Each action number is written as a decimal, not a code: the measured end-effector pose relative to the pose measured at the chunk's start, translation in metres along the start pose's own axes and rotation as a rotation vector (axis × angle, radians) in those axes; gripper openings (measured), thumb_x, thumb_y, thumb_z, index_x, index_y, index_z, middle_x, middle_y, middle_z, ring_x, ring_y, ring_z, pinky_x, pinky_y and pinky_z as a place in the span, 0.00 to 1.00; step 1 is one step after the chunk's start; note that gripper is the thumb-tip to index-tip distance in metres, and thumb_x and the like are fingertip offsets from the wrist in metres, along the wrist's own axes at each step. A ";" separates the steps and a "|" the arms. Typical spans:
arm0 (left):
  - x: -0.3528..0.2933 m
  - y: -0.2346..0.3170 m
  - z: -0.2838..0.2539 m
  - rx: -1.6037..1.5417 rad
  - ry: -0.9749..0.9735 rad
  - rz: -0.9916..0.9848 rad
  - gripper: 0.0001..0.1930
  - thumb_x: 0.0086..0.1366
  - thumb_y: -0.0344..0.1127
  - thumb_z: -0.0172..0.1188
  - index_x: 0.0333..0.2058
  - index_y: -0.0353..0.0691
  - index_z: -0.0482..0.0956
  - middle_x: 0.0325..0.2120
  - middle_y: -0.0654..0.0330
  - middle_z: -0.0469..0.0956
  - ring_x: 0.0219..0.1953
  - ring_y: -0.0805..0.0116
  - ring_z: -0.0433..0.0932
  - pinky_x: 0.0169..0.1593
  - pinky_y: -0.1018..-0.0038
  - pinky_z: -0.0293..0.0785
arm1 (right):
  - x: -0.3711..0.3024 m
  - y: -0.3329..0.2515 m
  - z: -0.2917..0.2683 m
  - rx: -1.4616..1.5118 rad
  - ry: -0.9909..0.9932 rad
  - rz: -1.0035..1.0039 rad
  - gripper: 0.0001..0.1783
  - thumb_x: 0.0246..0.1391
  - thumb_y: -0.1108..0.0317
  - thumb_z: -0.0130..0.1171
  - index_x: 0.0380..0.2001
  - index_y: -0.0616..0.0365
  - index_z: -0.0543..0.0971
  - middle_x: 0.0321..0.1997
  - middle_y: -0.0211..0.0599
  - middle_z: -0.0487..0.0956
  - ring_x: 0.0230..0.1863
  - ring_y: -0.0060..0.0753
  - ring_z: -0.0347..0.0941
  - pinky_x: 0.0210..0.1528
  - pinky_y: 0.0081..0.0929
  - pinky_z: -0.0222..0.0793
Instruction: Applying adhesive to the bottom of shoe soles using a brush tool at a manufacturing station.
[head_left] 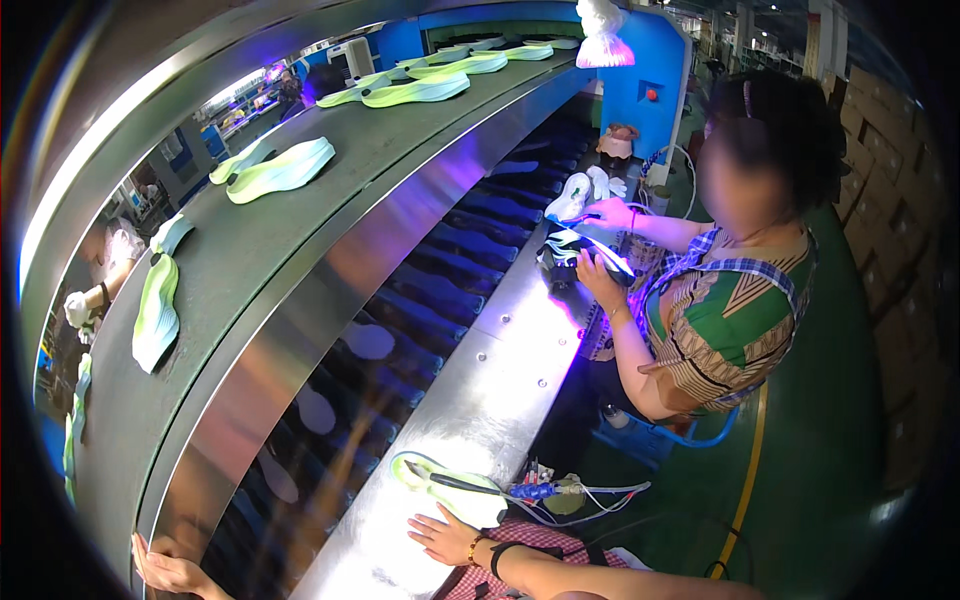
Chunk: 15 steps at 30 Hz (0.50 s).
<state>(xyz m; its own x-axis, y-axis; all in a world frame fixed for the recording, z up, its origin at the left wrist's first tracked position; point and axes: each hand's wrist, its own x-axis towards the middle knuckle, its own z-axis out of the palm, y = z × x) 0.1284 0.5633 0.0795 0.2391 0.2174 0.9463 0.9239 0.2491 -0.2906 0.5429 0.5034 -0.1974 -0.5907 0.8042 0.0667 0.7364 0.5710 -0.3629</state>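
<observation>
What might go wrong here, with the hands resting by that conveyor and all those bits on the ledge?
1. The left hand grips the edge of the conveyor; fingers there might get pinched if the belt moves.
2. The right hand lies flat on the metal ledge beside a brush and loose cables; a careless sweep may snag them.
3. The pale sole sits near the ledge's edge and may slide off.

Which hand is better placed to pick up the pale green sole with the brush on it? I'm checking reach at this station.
Probably the right hand: it lies flat on the steel ledge, just below the pale green sole and brush. The left hand grips the conveyor frame's edge, far off.
</observation>
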 end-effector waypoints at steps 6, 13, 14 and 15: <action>-0.006 0.001 0.006 0.000 0.023 -0.079 0.19 0.67 0.38 0.36 0.40 0.35 0.76 0.37 0.57 0.77 0.38 0.59 0.74 0.45 0.68 0.65 | 0.003 0.000 0.001 0.012 -0.054 0.003 0.26 0.55 0.54 0.40 0.57 0.49 0.61 0.64 0.32 0.54 0.65 0.30 0.46 0.63 0.52 0.37; -0.009 0.002 0.009 -0.011 0.044 -0.047 0.20 0.67 0.39 0.35 0.40 0.34 0.75 0.36 0.55 0.77 0.37 0.56 0.74 0.43 0.67 0.65 | 0.003 0.003 0.003 -0.003 -0.018 -0.003 0.26 0.54 0.54 0.43 0.56 0.48 0.63 0.63 0.31 0.56 0.64 0.28 0.49 0.62 0.54 0.37; -0.009 0.002 0.008 -0.008 0.043 -0.048 0.20 0.67 0.39 0.35 0.40 0.34 0.75 0.36 0.55 0.77 0.37 0.56 0.74 0.43 0.67 0.65 | 0.004 0.003 0.001 -0.007 -0.031 -0.006 0.26 0.54 0.54 0.43 0.56 0.48 0.63 0.64 0.31 0.56 0.64 0.28 0.49 0.62 0.54 0.37; -0.006 0.005 0.007 -0.017 0.052 -0.043 0.20 0.67 0.39 0.35 0.40 0.34 0.75 0.36 0.55 0.77 0.38 0.56 0.73 0.43 0.67 0.65 | 0.003 0.003 0.002 -0.007 -0.032 -0.006 0.26 0.54 0.54 0.43 0.56 0.48 0.63 0.64 0.31 0.56 0.64 0.28 0.49 0.62 0.54 0.37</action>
<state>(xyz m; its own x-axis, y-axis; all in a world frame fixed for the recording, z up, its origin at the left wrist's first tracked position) 0.1289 0.5700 0.0711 0.2134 0.1577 0.9642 0.9384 0.2414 -0.2472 0.5422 0.5074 -0.1998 -0.6055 0.7949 0.0391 0.7348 0.5772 -0.3563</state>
